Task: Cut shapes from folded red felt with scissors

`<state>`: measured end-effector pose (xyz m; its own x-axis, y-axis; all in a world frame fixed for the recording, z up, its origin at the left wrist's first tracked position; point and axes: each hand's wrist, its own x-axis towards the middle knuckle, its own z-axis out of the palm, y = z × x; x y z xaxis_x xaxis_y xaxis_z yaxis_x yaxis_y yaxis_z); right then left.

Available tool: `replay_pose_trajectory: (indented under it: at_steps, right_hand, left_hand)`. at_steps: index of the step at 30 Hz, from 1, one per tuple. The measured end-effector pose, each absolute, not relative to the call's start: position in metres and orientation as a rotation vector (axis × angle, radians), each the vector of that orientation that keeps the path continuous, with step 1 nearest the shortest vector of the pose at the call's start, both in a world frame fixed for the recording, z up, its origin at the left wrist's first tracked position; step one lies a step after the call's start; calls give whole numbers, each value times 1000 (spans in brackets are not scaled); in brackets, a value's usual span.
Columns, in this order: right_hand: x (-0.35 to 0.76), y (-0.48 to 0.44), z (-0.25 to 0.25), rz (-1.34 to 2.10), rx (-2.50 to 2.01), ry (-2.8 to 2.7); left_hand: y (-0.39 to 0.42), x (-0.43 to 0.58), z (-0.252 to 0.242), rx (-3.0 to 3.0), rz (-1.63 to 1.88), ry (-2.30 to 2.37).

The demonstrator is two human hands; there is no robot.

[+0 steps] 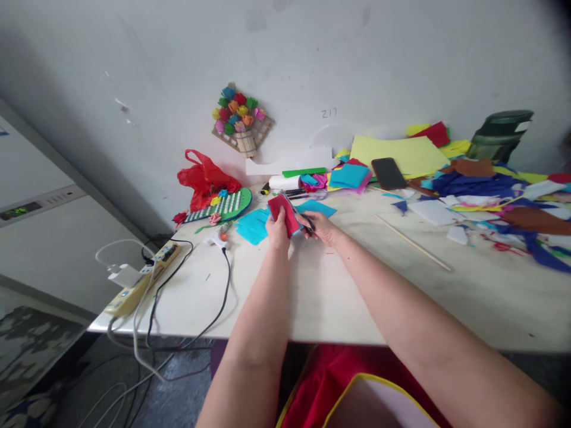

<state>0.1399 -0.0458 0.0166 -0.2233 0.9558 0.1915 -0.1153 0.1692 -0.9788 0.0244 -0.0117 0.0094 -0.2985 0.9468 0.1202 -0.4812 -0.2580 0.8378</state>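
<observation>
My left hand is closed on a small red piece of paper or felt, holding it up above the white table. My right hand is closed round a pair of scissors whose blades meet the red piece at its right side. Cyan paper sheets lie flat on the table just beyond both hands.
A power strip with cables sits at the table's left edge. A red plastic bag, a green craft board, a glue gun, a black phone, a wooden stick and heaps of coloured scraps lie around. A paper-flower decoration hangs on the wall.
</observation>
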Motion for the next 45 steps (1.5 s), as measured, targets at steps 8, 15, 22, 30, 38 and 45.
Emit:
replay_pose_trajectory:
  at_steps: [8,15,22,30,38,45]
  right_hand:
    - [139,-46,18,1277,-889,-1354]
    - [138,-45,16,1282,-888,-1349]
    - [137,-43,16,1278,-886,-1341]
    - [135,-45,17,1251,-904,-1366]
    - [139,-49,18,1293,-884,-1370]
    - [141,-45,14,1271,-860,-1365]
  left_hand:
    - [-13,25,12,772,1747,869]
    - [-11,24,9,776,1753,878]
    - [-9,23,7,763,1768,848]
    - [-10,23,10,751,1769,884]
    - [-13,24,11,775,1725,862]
    - [-14,25,11,777,1700,855]
